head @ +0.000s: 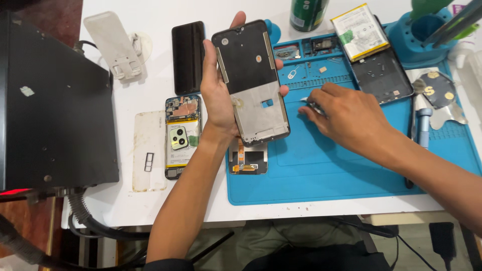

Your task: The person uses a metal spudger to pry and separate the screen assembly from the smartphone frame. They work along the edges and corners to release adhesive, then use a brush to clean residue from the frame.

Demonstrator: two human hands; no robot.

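Two bare hands were at work over a blue repair mat (351, 180) on a white table (150, 200). Nearest the camera, a small circuit piece with an orange flex (247, 160) lay on the mat's left edge, just below the raised phone. Left hand (217, 98) was wrapped around a stripped phone frame (251, 80), thumb on one long edge, fingertips showing on the other and at the top; frame was held up off the mat, inner side to the camera, probably so the bare chassis could be looked over. Right hand (346, 115) rested on the mat just right of the frame, fingers pinched narrow on a small metal tool (312, 105), likely tweezers; tip was too small to tell for sure. Left of the mat, an opened phone with cameras and battery exposed (182, 135) lay flat beside a pale sheet with a SIM tray (149, 161). Farther out, a dark phone panel (188, 56), a white stand (116, 46). On the mat's far part, small screws and parts sat in tray slots (311, 62), kept sorted; a loose battery (359, 31) lay on another dark back cover (379, 75). Green can (307, 12) at the far edge. Black box (55, 100) far left.
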